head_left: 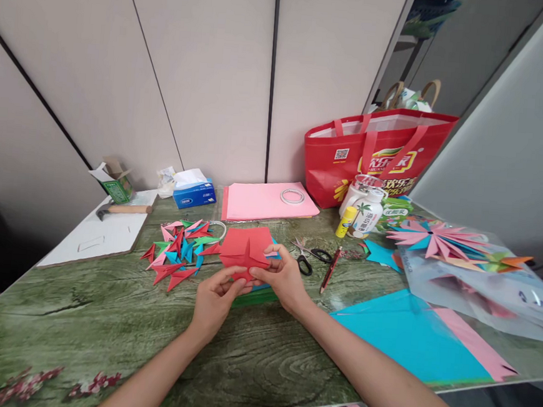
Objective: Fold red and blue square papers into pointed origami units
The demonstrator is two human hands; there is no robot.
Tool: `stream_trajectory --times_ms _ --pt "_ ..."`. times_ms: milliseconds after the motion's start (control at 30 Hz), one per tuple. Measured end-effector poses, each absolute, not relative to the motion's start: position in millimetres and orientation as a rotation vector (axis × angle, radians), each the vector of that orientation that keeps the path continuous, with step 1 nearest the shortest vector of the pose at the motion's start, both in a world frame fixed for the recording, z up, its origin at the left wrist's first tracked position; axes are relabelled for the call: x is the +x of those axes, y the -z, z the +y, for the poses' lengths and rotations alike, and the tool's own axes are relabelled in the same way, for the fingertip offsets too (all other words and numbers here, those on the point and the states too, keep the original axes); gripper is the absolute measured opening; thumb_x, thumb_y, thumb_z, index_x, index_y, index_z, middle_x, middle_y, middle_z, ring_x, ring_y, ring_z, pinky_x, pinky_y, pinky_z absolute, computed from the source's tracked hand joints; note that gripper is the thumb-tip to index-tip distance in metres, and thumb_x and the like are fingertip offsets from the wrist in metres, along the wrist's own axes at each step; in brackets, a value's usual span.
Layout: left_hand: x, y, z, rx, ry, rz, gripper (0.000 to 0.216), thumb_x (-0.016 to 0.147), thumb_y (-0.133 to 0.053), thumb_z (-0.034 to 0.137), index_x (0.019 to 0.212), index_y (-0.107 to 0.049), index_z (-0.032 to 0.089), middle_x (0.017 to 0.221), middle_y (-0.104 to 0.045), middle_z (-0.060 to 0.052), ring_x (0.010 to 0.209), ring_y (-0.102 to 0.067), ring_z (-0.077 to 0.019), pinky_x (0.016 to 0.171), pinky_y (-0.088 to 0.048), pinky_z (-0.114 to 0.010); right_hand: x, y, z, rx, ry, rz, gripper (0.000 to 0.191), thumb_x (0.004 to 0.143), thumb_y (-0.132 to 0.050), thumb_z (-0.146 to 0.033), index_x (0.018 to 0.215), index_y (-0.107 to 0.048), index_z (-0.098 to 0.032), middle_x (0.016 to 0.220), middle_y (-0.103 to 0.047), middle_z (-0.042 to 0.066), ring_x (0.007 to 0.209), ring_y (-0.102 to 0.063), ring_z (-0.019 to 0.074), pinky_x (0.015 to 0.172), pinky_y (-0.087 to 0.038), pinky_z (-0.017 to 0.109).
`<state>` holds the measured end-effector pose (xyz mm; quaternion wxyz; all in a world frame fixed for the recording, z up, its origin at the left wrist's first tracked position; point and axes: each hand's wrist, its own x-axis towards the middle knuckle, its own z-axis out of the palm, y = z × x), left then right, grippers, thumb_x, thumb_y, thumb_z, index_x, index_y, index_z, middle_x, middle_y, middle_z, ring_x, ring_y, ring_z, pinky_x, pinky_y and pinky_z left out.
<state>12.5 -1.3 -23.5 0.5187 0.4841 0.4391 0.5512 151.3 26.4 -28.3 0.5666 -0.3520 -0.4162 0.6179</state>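
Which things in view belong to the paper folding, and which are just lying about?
Likely part of the job:
red paper, held by left hand and right hand
folded paper pieces
blue sheet

Seemingly just lying about:
hammer
tissue box
red bag
white bottle

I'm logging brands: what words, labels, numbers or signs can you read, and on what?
"欢乐", partly covered: red fabric shopping bag.
"HUAN", cut off: same bag.
QR code: same bag.
"优酸乳", probably: green-and-white carton.
Too small or blurred: white palm-tree-printed bottle, blue cardboard tissue box, yellow cylindrical glue stick, open green paper box.
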Motion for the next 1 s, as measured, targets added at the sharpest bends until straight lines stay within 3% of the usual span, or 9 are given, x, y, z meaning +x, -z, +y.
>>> stream_trajectory --times_ms 233,567,700,800,900,1000 --pt "11 25 0 1.104 -1.289 1.069 0.028 0.06 -0.071 0.021 0.087 -0.068 0.014 0.074 -0.073 -0.003 0.069 -0.068 -0.0222 0.07 -0.056 -0.034 156 27 34 -0.929 -1.602 -0.868 0.052 0.04 -0.081 -0.022 0.082 -0.052 -0.016 0.05 -0.06 -0.007 0.043 -0.06 0.0138 0.052 -0.053 0.028" --pt "8 17 -2 1.077 -1.309 1.083 0.042 0.058 -0.073 0.026 0.097 -0.065 0.011 0.071 -0.072 -0.006 0.069 -0.068 -0.0236 0.071 -0.055 -0.035 166 33 41 -0.719 -1.916 -0.7 0.03 0.047 -0.079 -0.017 0.069 -0.06 -0.012 0.059 -0.064 -0.003 0.054 -0.064 0.0103 0.059 -0.053 0.02" --pt "7 20 -1 1.074 -1.312 1.123 0.041 0.059 -0.072 0.024 0.097 -0.064 0.011 0.072 -0.072 -0.006 0.069 -0.068 -0.0231 0.073 -0.055 -0.036 161 34 38 -0.699 -1.797 -0.852 0.042 0.049 -0.078 -0.019 0.086 -0.057 -0.014 0.063 -0.065 -0.003 0.058 -0.064 0.0125 0.062 -0.052 0.025" --pt "9 22 -2 1.113 -1.25 1.105 0.028 0.06 -0.07 0.023 0.086 -0.064 0.013 0.072 -0.072 -0.004 0.071 -0.067 -0.0227 0.072 -0.054 -0.036 157 35 35 -0.792 -1.636 -0.983 0.045 0.048 -0.077 -0.017 0.085 -0.051 -0.017 0.064 -0.064 -0.005 0.052 -0.06 0.01 0.054 -0.05 0.023" --pt "11 21 -2 1.204 -1.275 1.083 0.018 0.06 -0.07 0.021 0.072 -0.058 0.016 0.068 -0.067 0.001 0.067 -0.066 -0.0178 0.066 -0.054 -0.028 156 32 34 -0.831 -1.503 -1.047 0.042 0.054 -0.073 -0.023 0.085 -0.044 -0.021 0.059 -0.059 -0.008 0.045 -0.054 0.0082 0.044 -0.045 0.02" --pt "8 18 1 1.229 -1.432 1.075 0.029 0.059 -0.071 0.022 0.081 -0.052 0.019 0.076 -0.063 0.003 0.063 -0.064 -0.0124 0.059 -0.052 -0.022 159 29 35 -0.834 -1.378 -1.172 0.03 0.06 -0.068 -0.026 0.079 -0.046 -0.021 0.057 -0.053 -0.008 0.044 -0.049 0.0068 0.041 -0.042 0.018"
